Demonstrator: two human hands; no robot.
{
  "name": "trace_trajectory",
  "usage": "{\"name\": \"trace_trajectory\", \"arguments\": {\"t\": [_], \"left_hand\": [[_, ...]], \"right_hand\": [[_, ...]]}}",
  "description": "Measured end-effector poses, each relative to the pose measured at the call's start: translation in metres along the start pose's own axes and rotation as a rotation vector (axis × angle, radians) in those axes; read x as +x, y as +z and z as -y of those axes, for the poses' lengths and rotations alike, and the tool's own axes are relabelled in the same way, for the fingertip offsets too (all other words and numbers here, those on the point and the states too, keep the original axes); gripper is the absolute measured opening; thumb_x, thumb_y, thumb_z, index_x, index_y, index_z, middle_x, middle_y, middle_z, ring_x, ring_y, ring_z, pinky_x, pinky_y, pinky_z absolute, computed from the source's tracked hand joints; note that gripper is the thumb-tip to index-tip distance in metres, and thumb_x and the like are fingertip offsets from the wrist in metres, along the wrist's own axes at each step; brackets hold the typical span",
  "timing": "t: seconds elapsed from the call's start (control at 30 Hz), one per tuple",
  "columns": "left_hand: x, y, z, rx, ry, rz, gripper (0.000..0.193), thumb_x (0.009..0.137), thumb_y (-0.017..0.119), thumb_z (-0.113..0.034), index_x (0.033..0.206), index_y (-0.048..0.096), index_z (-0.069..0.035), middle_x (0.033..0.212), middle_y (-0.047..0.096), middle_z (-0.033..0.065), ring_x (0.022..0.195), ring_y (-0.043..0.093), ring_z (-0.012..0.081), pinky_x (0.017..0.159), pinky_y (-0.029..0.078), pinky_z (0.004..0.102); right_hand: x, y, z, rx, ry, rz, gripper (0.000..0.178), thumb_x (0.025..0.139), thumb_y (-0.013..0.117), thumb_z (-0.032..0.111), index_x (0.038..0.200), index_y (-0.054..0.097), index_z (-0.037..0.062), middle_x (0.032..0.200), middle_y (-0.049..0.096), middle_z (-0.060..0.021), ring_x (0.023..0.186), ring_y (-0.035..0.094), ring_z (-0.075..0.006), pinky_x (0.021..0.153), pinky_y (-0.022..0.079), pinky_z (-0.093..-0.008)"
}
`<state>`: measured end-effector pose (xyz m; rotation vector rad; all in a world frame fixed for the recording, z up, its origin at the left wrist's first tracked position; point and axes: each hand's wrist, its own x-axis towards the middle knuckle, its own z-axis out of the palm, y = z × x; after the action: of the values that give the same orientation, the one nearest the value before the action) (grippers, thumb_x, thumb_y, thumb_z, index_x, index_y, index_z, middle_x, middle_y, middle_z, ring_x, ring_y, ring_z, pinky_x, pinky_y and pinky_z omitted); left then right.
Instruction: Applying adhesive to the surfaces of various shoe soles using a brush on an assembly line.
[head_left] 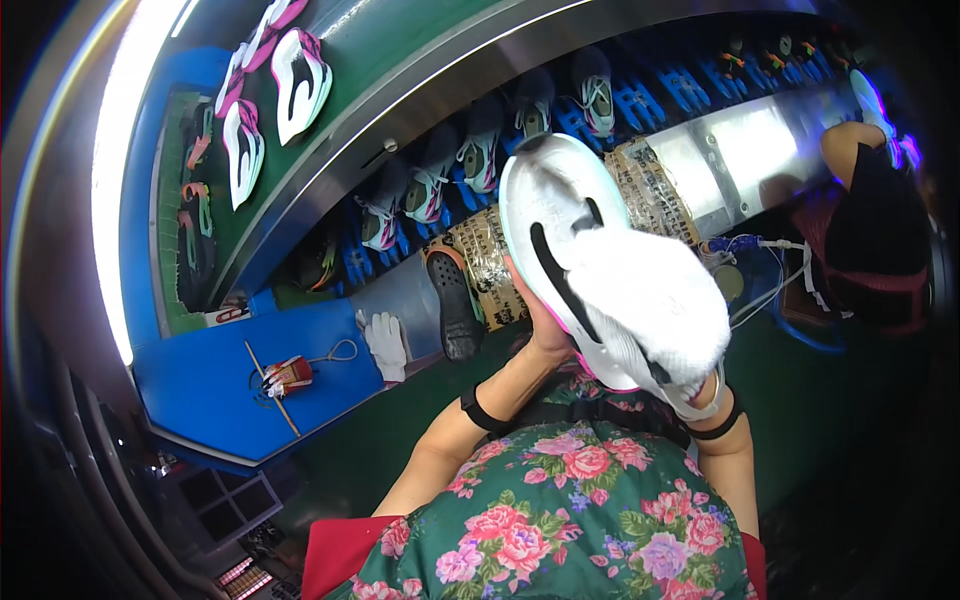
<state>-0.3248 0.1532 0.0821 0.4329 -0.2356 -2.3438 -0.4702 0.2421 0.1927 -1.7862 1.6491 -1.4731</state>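
A white shoe sole (556, 200) with black slots, a dark smudge at its upper end and a pink edge is held up in front of me. My left hand (542, 322), bare, grips it along its left edge, with most of the fingers hidden behind it. A thick white cloth mitt or glove (650, 300) covers my right hand (650, 310) and lies against the sole's right side. Under the cloth, the fingers of that hand do not show. Both wrists carry black bands.
Several laced shoes (425, 193) stand on blue racks behind a metal ledge (735, 160). More soles (300, 85) lie on the green upper belt. A black clog (455, 305), white glove (386, 345) and blue table (340, 335) are left; another person's arm (850, 150) is right.
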Motion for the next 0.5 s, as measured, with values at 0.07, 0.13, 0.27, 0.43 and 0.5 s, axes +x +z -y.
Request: {"name": "trace_trajectory", "arguments": {"t": [0.07,0.13,0.27,0.43,0.5], "left_hand": [[0.002,-0.025,0.001,0.165,-0.064,0.031,0.071,0.102,0.041,-0.054,0.155,0.033,-0.008,0.146,0.051,0.0151,0.129,0.055,0.0306,0.112,0.043,0.0473],[0.008,-0.028,-0.005,0.499,-0.163,0.096,0.096,0.095,0.026,-0.082,0.155,0.033,-0.008,0.141,0.056,0.0166,0.129,0.056,0.0317,0.112,0.043,0.0476],[0.007,-0.036,-0.005,0.499,-0.170,0.108,0.098,0.094,0.025,-0.083,0.160,0.023,-0.010,0.151,0.047,0.0154,0.134,0.052,0.0300,0.113,0.043,0.0463],[0.002,0.020,-0.013,0.736,-0.031,-0.097,0.104,0.091,0.023,-0.088,0.160,0.024,-0.011,0.154,0.045,0.0153,0.133,0.053,0.0339,0.112,0.044,0.0488],[0.018,-0.002,-0.011,-0.005,-0.221,0.456,0.119,0.082,0.026,-0.096,0.151,0.034,0.001,0.135,0.056,0.0263,0.118,0.063,0.0350,0.107,0.050,0.0476]], "right_hand": [[-0.004,0.011,-0.005,-0.047,-0.047,-0.037,0.040,0.093,0.066,0.015,0.133,0.066,0.0052,0.135,0.066,-0.0120,0.126,0.062,-0.0267,0.111,0.045,-0.0422],[0.007,0.019,0.005,0.013,-0.084,-0.044,0.037,0.088,0.068,0.007,0.124,0.071,0.0040,0.126,0.071,-0.0119,0.117,0.067,-0.0255,0.106,0.050,-0.0417],[0.015,0.005,0.011,0.159,-0.090,-0.032,0.032,0.086,0.072,0.004,0.117,0.076,0.0108,0.117,0.074,-0.0101,0.109,0.071,-0.0250,0.098,0.053,-0.0391],[0.000,0.014,-0.007,0.064,0.026,-0.025,0.037,0.088,0.069,0.004,0.126,0.070,0.0055,0.127,0.069,-0.0125,0.122,0.064,-0.0294,0.108,0.047,-0.0415],[0.011,0.016,-0.005,0.016,-0.235,-0.019,0.032,0.086,0.071,0.004,0.117,0.074,0.0061,0.117,0.074,-0.0096,0.108,0.071,-0.0269,0.097,0.056,-0.0390]]}}
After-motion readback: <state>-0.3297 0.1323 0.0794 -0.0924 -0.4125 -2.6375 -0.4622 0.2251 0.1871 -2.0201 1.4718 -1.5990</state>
